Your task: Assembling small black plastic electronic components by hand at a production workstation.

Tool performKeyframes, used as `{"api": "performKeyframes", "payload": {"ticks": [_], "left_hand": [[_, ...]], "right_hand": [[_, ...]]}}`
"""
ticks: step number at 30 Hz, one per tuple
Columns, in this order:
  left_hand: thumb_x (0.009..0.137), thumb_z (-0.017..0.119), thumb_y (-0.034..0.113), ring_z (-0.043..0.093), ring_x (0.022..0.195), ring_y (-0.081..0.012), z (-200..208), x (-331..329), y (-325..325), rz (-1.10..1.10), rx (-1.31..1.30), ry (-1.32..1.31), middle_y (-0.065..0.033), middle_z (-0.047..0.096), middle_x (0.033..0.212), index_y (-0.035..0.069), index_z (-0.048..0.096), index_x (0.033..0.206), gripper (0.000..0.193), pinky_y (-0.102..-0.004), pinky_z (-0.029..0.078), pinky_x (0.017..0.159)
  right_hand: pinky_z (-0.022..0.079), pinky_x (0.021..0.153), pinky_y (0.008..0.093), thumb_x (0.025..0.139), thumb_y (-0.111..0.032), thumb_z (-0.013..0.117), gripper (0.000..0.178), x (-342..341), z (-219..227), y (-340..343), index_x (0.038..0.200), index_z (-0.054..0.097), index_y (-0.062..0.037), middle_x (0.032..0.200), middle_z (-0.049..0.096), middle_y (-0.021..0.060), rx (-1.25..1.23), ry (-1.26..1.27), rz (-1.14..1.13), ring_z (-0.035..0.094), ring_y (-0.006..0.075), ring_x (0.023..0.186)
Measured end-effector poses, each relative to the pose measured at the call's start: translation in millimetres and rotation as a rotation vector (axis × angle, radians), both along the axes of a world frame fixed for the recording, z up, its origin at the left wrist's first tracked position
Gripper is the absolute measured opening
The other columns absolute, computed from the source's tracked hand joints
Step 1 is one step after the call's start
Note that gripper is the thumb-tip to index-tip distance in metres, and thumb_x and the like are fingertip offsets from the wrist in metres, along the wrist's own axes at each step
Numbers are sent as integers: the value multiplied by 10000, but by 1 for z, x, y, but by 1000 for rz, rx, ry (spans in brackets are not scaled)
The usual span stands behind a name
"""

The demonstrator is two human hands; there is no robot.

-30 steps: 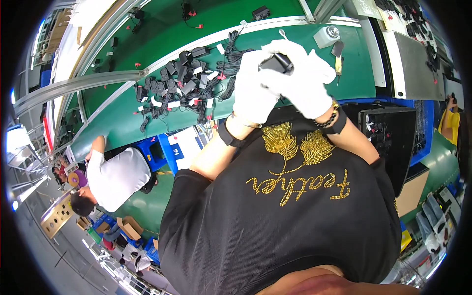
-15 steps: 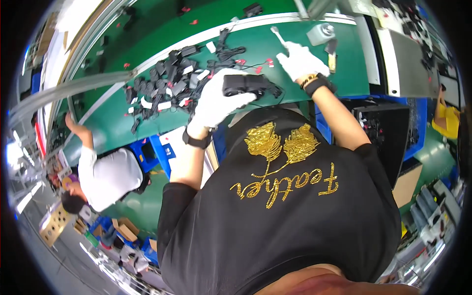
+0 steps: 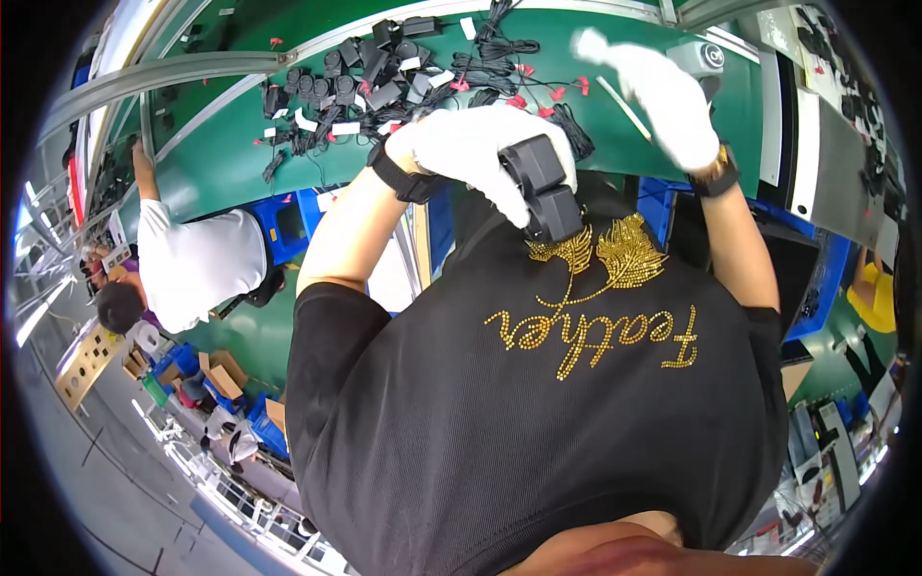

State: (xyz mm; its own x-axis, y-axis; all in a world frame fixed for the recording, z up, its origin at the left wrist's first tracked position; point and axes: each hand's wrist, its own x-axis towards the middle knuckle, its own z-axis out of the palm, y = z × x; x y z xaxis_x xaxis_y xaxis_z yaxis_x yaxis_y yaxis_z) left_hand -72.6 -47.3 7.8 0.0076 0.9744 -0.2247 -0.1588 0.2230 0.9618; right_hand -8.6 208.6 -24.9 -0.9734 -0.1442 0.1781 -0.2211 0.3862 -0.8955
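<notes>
My white-gloved left hand is closed around two black power adapters, one against the other, just in front of my shirt. A bundle of black cable shows behind its fingers. My right hand, also gloved in white, is raised over the right part of the green bench; its far end is smeared by motion, so its fingers cannot be made out. Alongside it is a thin pale stick; whether the hand touches it I cannot tell. A pale bottle stands beyond that hand.
A pile of black adapters with white labels and red tags covers the bench's left half. Coiled cables lie right of it. A metal rail crosses at left. One person in white sits at left; another in yellow is far right.
My left hand has moved right and turned, tilting the adapters toward my body. The right hand has shifted right and away from me. The whole view has shifted too.
</notes>
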Motion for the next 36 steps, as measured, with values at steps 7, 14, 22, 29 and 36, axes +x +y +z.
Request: {"api": "performKeyframes", "payload": {"ticks": [7, 14, 22, 29, 36], "left_hand": [[609, 855, 118, 617, 834, -158, -2, 11, 35, -262, 147, -91, -65, 652, 927, 26, 623, 995, 460, -283, 496, 719], [654, 825, 89, 614, 759, -111, -5, 17, 43, -296, 73, -191, -41, 654, 875, 43, 635, 981, 380, -249, 511, 671], [659, 839, 158, 620, 764, -164, -22, 17, 52, -424, 217, 102, -83, 640, 907, 9, 593, 1002, 447, -275, 500, 671], [655, 833, 131, 611, 618, -116, -2, 26, 60, -397, 258, -92, -54, 646, 781, 18, 602, 1000, 430, -227, 492, 565], [661, 839, 294, 548, 514, -80, -7, 14, 60, -483, 292, -7, -4, 526, 540, 62, 460, 564, 455, -238, 395, 458]], "right_hand": [[475, 698, 346, 808, -244, 579, 214, 10, 38, -3, 970, 655, -126, 939, 642, 52, 748, 537, 360, 611, 230, 828], [405, 797, 435, 748, -289, 618, 147, 41, 38, 2, 765, 595, -144, 636, 454, 25, 664, 505, 287, 483, 208, 605], [405, 594, 362, 770, -327, 615, 184, 27, 69, 5, 743, 566, -151, 639, 445, 45, 661, 417, 329, 502, 233, 634], [399, 641, 343, 812, -358, 602, 197, 25, 91, 6, 801, 608, -161, 697, 483, 45, 730, 395, 419, 512, 262, 677], [402, 625, 351, 763, -273, 630, 146, 30, 100, 3, 844, 617, -152, 731, 500, 32, 797, 458, 555, 506, 225, 671]]}}
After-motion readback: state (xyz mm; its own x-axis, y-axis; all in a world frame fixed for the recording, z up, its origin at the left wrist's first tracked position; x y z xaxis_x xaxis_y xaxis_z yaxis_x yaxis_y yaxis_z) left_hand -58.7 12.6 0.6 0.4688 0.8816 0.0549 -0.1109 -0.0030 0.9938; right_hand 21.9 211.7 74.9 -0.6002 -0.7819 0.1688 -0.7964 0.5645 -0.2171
